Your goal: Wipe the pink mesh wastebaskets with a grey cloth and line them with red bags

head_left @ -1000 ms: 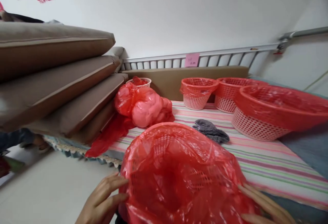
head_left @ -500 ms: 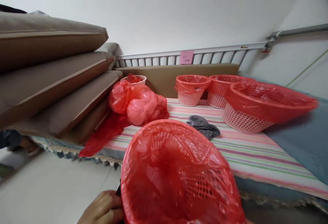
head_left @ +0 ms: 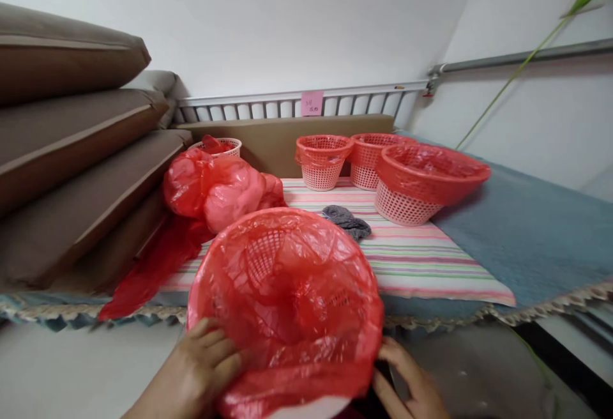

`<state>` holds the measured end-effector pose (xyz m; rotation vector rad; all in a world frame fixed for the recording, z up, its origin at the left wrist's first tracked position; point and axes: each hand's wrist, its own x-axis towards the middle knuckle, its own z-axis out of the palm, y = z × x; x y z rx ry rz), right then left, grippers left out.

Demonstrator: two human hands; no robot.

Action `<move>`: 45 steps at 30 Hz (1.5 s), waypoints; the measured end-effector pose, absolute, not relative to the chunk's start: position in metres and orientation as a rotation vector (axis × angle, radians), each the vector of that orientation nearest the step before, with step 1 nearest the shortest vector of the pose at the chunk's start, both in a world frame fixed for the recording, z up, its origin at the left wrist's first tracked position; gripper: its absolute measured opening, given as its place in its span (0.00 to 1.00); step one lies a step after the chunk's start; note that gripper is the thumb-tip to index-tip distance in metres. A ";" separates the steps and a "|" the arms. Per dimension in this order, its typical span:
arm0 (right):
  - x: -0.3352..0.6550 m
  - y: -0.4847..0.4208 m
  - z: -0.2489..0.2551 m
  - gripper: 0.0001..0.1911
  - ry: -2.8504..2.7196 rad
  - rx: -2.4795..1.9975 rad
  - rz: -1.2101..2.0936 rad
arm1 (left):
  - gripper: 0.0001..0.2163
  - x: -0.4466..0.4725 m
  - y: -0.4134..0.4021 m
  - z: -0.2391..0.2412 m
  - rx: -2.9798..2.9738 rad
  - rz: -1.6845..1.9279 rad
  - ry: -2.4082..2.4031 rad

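A perforated basket (head_left: 262, 256) lined with a thin red plastic bag (head_left: 306, 377) is close in front of me, its opening tilted toward me. The bag is folded over the rim, and at the near side a strip of pale basket wall shows below it. My left hand (head_left: 204, 365) has its fingers curled over the near left rim, gripping the bag. At the right rim, my right hand (head_left: 407, 380) pinches the bag's edge between thumb and fingers; part of it is out of view below. A dark grey cloth (head_left: 347, 221) lies on the striped sheet beyond.
Three bag-lined baskets (head_left: 322, 170) stand at the back right of the striped sheet (head_left: 431, 259). A heap of red bags (head_left: 230, 192) lies left, before a white basket (head_left: 230, 145). Brown cushions (head_left: 71, 163) are stacked at the left; a radiator (head_left: 268, 107) runs along the wall.
My view has swung to the right. The basket has come lower and tilted toward me. My left hand has moved onto the near rim, and my right hand has come into view at the right rim.
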<state>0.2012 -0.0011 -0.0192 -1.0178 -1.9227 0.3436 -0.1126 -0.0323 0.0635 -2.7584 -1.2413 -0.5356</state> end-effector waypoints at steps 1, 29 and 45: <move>0.199 0.002 -0.016 0.08 -1.886 -1.037 0.337 | 0.14 -0.112 -0.028 0.065 -2.745 -0.548 -1.283; 0.190 0.038 0.038 0.16 -1.931 -0.916 0.036 | 0.08 -0.095 0.015 0.093 -2.600 -0.622 -1.482; 0.198 0.035 0.054 0.09 -2.190 -0.798 0.613 | 0.15 -0.094 0.018 0.094 -2.561 -0.634 -1.550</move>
